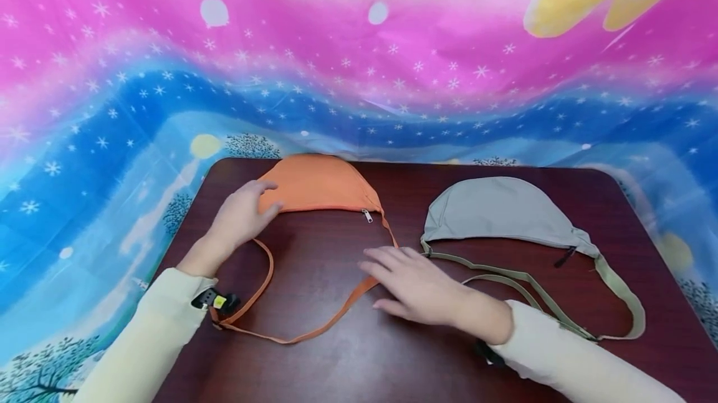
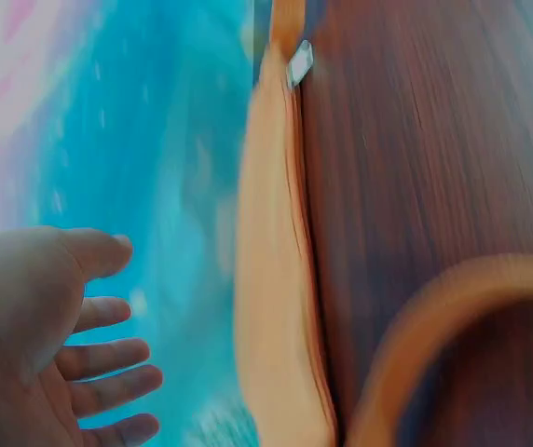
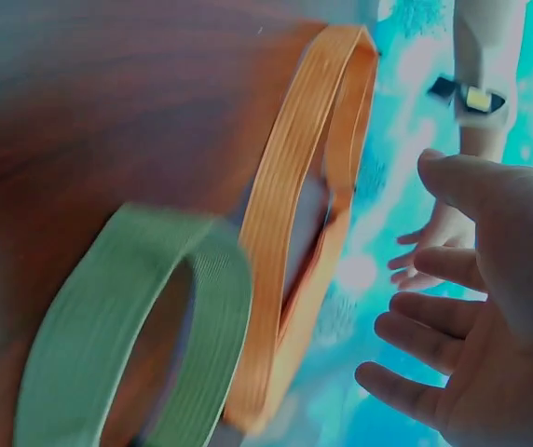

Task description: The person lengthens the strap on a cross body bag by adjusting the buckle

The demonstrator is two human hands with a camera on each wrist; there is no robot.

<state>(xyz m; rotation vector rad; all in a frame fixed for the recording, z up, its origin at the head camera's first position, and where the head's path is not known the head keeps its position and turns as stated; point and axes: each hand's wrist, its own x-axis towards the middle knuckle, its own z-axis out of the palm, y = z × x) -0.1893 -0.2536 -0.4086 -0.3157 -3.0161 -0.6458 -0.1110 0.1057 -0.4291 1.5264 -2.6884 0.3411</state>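
Observation:
An orange waist bag [image 1: 320, 185] lies near the back left of the table, its zipper edge towards me. My left hand [image 1: 244, 210] is above its left end; in the left wrist view the hand [image 2: 61, 345] is apart from the bag [image 2: 276, 261], fingers spread. My right hand [image 1: 417, 288] hovers over the orange strap [image 1: 331, 325], between the two bags. In the right wrist view its fingers [image 3: 425, 340] are loosely extended and hold nothing. To the right lies a grey-green waist bag [image 1: 499, 210].
The green strap [image 1: 622, 297] loops in front of the grey-green bag, and in the right wrist view the green strap [image 3: 89, 326] stands up beside the orange one. A dark wooden table [image 1: 314, 372] carries everything. A patterned cloth [image 1: 348, 66] hangs behind.

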